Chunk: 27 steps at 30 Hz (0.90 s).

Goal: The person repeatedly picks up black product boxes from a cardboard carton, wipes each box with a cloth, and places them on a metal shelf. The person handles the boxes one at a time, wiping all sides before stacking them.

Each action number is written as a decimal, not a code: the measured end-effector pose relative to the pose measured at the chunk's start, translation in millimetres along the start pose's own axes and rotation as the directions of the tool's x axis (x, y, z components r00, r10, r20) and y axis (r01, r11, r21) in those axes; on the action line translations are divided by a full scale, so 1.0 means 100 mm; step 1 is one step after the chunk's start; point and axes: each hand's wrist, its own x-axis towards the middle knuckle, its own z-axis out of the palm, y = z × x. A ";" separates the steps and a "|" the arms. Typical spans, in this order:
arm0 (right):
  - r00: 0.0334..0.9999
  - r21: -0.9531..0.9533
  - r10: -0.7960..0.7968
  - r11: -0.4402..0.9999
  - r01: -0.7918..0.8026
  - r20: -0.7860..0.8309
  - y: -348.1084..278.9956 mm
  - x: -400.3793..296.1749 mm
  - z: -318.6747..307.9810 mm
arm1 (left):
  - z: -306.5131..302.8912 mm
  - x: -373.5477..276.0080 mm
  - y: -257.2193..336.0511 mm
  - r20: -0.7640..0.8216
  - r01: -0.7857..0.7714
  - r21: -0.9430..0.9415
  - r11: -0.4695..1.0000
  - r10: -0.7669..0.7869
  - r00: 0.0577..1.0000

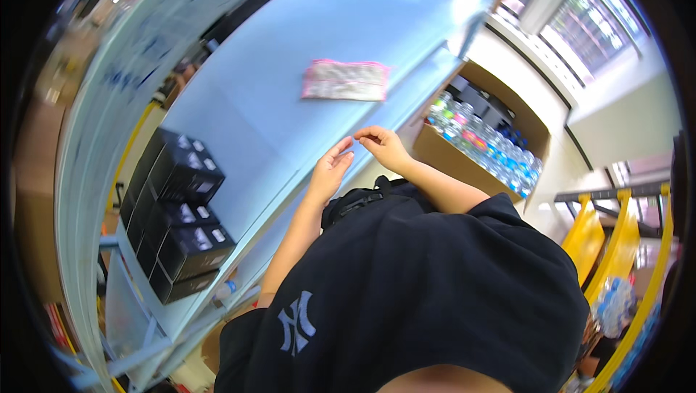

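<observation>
My left hand (328, 171) is held in front of my body, near the front edge of a blue metal shelf (255, 99), its fingers apart from the thumb. Close by on the right is my right hand (384, 148), fingers curved and fingertips almost meeting those of the left; whether something tiny is between them cannot be told. On the shelf beyond both hands lies a whitish cloth with pink edges (346, 81), touched by neither. Black boxes (185, 175) with white labels are stacked at the shelf's left end.
To the right on the floor stands an open cardboard box (462, 167) full of plastic bottles (489, 140). Yellow metal rack beams (614, 235) rise at the far right, with more bottles (614, 306) by them. A blue upright shelf panel (103, 137) borders the left side.
</observation>
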 end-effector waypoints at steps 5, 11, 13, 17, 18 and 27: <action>0.950 -0.166 0.152 0.965 -0.202 -0.273 0.64 -0.53 -1.43 | 0.69 0.48 -0.58 0.064 0.266 0.221 0.939 -0.286 0.956; 0.637 0.031 0.526 0.784 -0.620 -0.563 1.71 -1.86 -2.88 | 1.17 0.94 -1.69 0.188 0.358 0.465 0.809 -0.486 0.854; 0.507 0.108 0.600 0.704 -0.702 -0.619 2.15 -2.45 -3.18 | 1.14 1.03 -2.10 0.120 0.430 0.515 0.742 -0.559 0.821; 0.273 -0.097 0.730 0.275 -0.957 -0.626 2.58 -3.67 -3.44 | 0.96 1.17 -2.51 0.081 0.539 0.616 0.575 -0.727 0.682; 0.152 -0.025 0.755 0.177 -0.984 -0.638 2.57 -3.92 -3.41 | 0.94 1.22 -2.55 0.102 0.501 0.652 0.569 -0.721 0.685; -0.214 0.502 0.640 0.307 -0.809 -0.738 2.03 -3.48 -2.94 | 1.38 1.79 -1.80 0.115 0.207 0.938 0.279 -0.811 0.573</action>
